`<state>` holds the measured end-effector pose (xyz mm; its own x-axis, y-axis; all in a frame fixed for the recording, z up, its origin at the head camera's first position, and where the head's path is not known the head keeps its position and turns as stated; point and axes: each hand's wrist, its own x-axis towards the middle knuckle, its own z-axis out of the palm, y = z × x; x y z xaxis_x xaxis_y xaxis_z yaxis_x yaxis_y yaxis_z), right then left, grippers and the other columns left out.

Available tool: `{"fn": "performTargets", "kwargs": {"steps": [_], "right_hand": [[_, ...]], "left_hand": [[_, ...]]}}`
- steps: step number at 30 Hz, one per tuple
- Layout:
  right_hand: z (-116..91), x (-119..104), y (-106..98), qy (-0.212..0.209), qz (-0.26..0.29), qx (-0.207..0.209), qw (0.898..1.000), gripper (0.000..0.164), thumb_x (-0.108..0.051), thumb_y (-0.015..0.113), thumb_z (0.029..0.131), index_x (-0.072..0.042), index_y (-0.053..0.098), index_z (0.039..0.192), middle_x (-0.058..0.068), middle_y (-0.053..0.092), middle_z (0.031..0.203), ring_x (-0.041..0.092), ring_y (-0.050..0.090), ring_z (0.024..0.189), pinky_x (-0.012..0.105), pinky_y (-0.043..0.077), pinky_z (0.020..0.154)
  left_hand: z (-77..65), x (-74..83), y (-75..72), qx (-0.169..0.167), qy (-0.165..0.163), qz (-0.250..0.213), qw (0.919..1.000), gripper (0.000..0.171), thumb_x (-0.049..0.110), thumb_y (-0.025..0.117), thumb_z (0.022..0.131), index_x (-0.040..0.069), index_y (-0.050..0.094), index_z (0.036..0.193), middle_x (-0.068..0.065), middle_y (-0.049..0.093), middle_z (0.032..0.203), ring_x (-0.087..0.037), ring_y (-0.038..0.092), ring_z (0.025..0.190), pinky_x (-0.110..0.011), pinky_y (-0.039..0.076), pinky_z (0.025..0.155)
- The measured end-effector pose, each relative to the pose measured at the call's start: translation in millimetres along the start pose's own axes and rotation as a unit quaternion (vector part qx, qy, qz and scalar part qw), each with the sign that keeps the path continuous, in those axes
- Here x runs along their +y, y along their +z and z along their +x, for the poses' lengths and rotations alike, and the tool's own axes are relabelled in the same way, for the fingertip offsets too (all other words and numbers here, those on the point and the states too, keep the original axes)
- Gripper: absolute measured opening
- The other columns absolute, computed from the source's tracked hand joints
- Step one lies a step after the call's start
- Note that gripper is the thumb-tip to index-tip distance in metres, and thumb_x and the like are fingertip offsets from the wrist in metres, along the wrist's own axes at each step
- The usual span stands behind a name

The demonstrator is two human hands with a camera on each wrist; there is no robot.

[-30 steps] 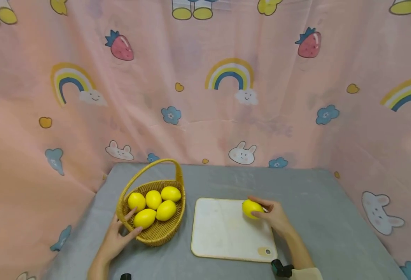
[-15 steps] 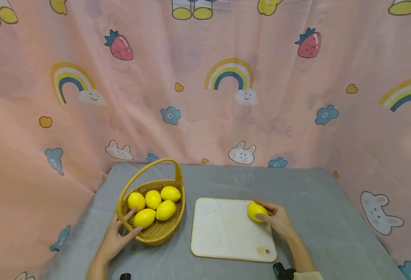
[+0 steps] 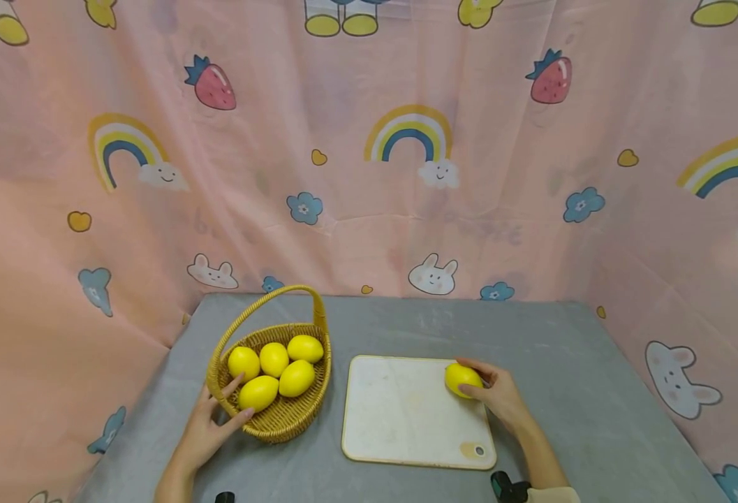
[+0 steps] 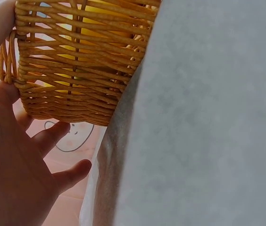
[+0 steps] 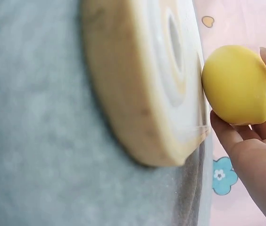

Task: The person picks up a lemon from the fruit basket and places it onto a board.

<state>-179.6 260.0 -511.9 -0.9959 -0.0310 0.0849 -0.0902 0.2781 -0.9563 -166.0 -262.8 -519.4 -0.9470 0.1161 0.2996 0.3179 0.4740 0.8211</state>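
Note:
My right hand [image 3: 500, 398] holds a yellow lemon [image 3: 461, 380] between thumb and fingers at the far right corner of a white cutting board [image 3: 412, 412]. In the right wrist view this lemon [image 5: 236, 84] sits at the board's surface, fingers curved behind it. On the left, my left hand [image 3: 202, 429] grips the near left rim of a wicker basket [image 3: 283, 423] with an arched handle. Several lemons [image 3: 259, 393] lie inside the basket. From the left wrist, the basket's woven side [image 4: 86, 70] shows, with some fingers along it and the rest partly hidden.
A grey cloth [image 3: 381, 321] covers the table. Behind it and at the sides hangs a pink printed curtain [image 3: 356, 237]. The board's hole [image 3: 480, 451] is at its near right corner. A black wrist strap device [image 3: 510, 487] sits by the right sleeve.
My right hand has moved the lemon a little to the right and nearer on the board, then stayed almost still. The left hand and basket have not visibly moved.

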Motion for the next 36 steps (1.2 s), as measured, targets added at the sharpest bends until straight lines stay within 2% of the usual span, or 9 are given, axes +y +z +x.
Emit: {"fn": "performTargets", "kwargs": {"steps": [4, 11, 21, 27, 29, 33, 36], "right_hand": [[0.0, -0.6, 0.2, -0.001, 0.005, -0.002, 1.000, 0.052, -0.005, 0.074, 0.089, 0.005, 0.057, 0.137, 0.023, 0.054, 0.140, 0.032, 0.049, 0.128, 0.014, 0.043, 0.095], [0.8, 0.0, 1.1, -0.002, 0.018, -0.009, 1.000, 0.052, -0.005, 0.074, 0.089, 0.007, 0.056, 0.137, 0.025, 0.053, 0.140, 0.011, 0.055, 0.118, 0.014, 0.045, 0.094], [0.5, -2.8, -1.5, -0.002, 0.005, 0.000, 1.000, 0.051, -0.009, 0.073, 0.091, 0.006, 0.056, 0.137, 0.027, 0.054, 0.138, 0.024, 0.056, 0.122, 0.013, 0.044, 0.094], [6.0, -7.5, -7.9, -0.029, 0.009, -0.004, 1.000, 0.050, -0.006, 0.072, 0.091, 0.009, 0.055, 0.136, 0.027, 0.054, 0.138, 0.011, 0.053, 0.126, 0.014, 0.039, 0.103], [10.3, -12.5, -9.0, -0.044, 0.007, -0.008, 0.999, 0.049, -0.005, 0.071, 0.092, 0.010, 0.055, 0.135, 0.028, 0.053, 0.138, 0.014, 0.053, 0.127, 0.018, 0.038, 0.105], [20.9, -29.9, -6.9, -0.061, -0.006, -0.020, 0.998, 0.049, -0.007, 0.071, 0.092, 0.008, 0.055, 0.136, 0.027, 0.052, 0.140, 0.033, 0.047, 0.133, 0.027, 0.037, 0.109], [29.9, -45.9, 0.1, -0.070, -0.011, -0.042, 0.997, 0.049, -0.007, 0.071, 0.093, 0.007, 0.055, 0.137, 0.025, 0.051, 0.142, 0.039, 0.042, 0.137, 0.025, 0.037, 0.109]], "left_hand": [[-0.3, 0.7, -0.4, -0.001, -0.002, -0.001, 1.0000, 0.061, 0.013, 0.078, 0.087, 0.010, 0.055, 0.144, -0.024, 0.016, 0.160, -0.050, 0.017, 0.144, -0.076, 0.022, 0.104], [-0.9, -0.4, -1.2, -0.001, -0.008, 0.001, 1.0000, 0.061, 0.014, 0.078, 0.088, 0.010, 0.055, 0.144, -0.025, 0.015, 0.160, -0.052, 0.017, 0.143, -0.076, 0.022, 0.104], [-1.8, 0.2, -1.9, 0.000, -0.012, 0.003, 0.9999, 0.061, 0.015, 0.078, 0.088, 0.010, 0.055, 0.144, -0.025, 0.014, 0.160, -0.051, 0.016, 0.144, -0.076, 0.022, 0.104], [-1.9, 0.5, -2.1, 0.000, -0.014, 0.002, 0.9999, 0.061, 0.015, 0.078, 0.088, 0.010, 0.055, 0.144, -0.025, 0.014, 0.160, -0.052, 0.017, 0.143, -0.076, 0.022, 0.104], [-1.6, 0.2, -1.9, 0.001, -0.011, 0.000, 0.9999, 0.061, 0.015, 0.078, 0.088, 0.009, 0.055, 0.144, -0.025, 0.015, 0.160, -0.051, 0.017, 0.143, -0.076, 0.022, 0.104], [-0.6, -1.1, -1.1, 0.000, -0.004, -0.004, 1.0000, 0.061, 0.014, 0.078, 0.087, 0.009, 0.055, 0.143, -0.025, 0.016, 0.160, -0.051, 0.018, 0.143, -0.075, 0.023, 0.104], [0.7, -2.2, -0.4, -0.001, 0.001, -0.003, 1.0000, 0.060, 0.014, 0.078, 0.087, 0.009, 0.056, 0.143, -0.025, 0.018, 0.159, -0.050, 0.019, 0.143, -0.075, 0.024, 0.104]]}}
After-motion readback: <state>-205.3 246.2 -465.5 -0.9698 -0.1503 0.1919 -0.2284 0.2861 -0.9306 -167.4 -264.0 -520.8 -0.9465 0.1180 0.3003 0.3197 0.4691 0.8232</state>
